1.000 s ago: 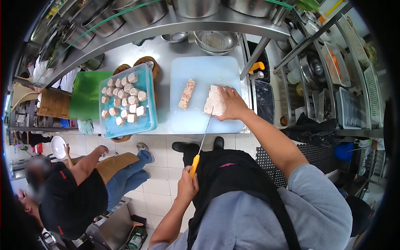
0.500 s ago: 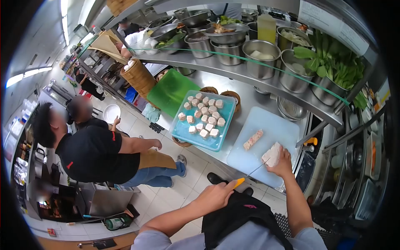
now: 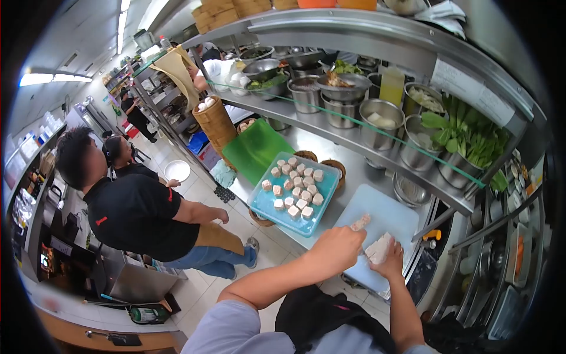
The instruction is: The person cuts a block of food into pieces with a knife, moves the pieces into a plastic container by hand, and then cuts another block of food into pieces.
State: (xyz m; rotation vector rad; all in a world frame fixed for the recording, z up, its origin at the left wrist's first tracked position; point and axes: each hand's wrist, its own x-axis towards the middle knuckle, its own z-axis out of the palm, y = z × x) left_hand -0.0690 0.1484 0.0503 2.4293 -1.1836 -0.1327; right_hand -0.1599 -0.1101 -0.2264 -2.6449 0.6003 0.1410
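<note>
My left hand (image 3: pixel 337 251) is closed in a fist around the knife, whose handle and blade are mostly hidden now. It is raised over the left side of the pale blue cutting board (image 3: pixel 377 206). My right hand (image 3: pixel 392 262) grips a pale, speckled block (image 3: pixel 378 249) against the board. Just beyond my left hand lies a narrow strip (image 3: pixel 361 222) cut from similar material. Left of the board, a blue tray (image 3: pixel 273 221) holds several pale cubes (image 3: pixel 298 182).
A green board (image 3: pixel 256 150) and stacked bamboo steamers (image 3: pixel 215 127) stand behind the tray. Above the counter runs a metal shelf (image 3: pixel 377 138) with pots and leafy greens (image 3: pixel 471 133). A person in a black shirt (image 3: pixel 132 212) stands at the left.
My left hand has moved forward over the board, and the yellow knife handle no longer shows. My right hand stays on the block. The view has shifted.
</note>
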